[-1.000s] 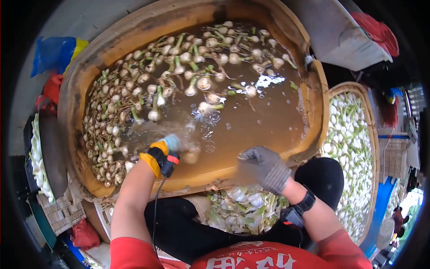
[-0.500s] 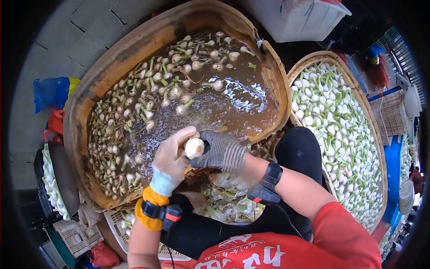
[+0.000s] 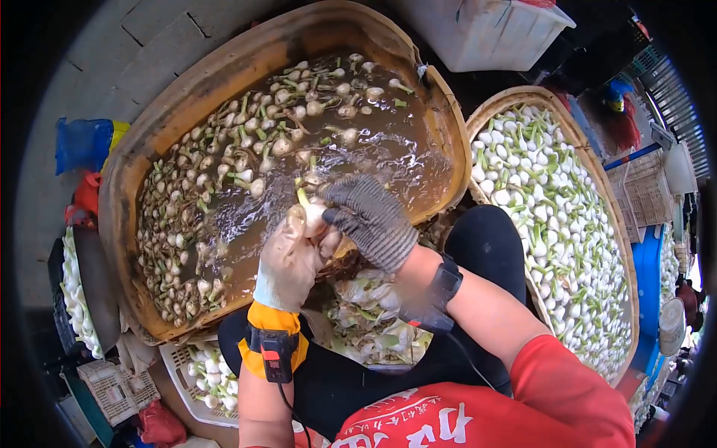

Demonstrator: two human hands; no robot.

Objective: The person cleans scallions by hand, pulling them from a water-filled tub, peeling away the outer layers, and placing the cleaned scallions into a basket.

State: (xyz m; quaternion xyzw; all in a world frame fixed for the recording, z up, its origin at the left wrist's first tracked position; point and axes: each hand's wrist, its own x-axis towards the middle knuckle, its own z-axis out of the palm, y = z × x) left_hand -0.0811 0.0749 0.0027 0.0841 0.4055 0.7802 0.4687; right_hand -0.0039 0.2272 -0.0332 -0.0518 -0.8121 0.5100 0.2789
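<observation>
A white garlic bulb (image 3: pixel 314 216) with a short green stem is held between my hands, stem pointing up and left. My left hand (image 3: pixel 290 257), in a pale glove, has its fingers closed round the bulb from below. From the right, my right hand (image 3: pixel 372 222), in a grey striped glove, presses its dark fingertips against the bulb's side. Both hands are over the near rim of a big brown tub (image 3: pixel 123 246). Muddy water in it carries many unpeeled garlic bulbs (image 3: pixel 280 145), thickest toward the left and far side.
A second tub (image 3: pixel 478 123) on the right is heaped with clean white bulbs (image 3: pixel 556 216). Peeled skins (image 3: pixel 366 317) lie in a container between my knees. A white basket (image 3: pixel 179 373) at lower left holds white bulbs. A white bin (image 3: pixel 500 37) stands beyond the tub.
My left hand has turned, so the bulb's green stem now shows. The right hand has shifted and its fingers lie over the bulb's right side. The whole view has moved slightly.
</observation>
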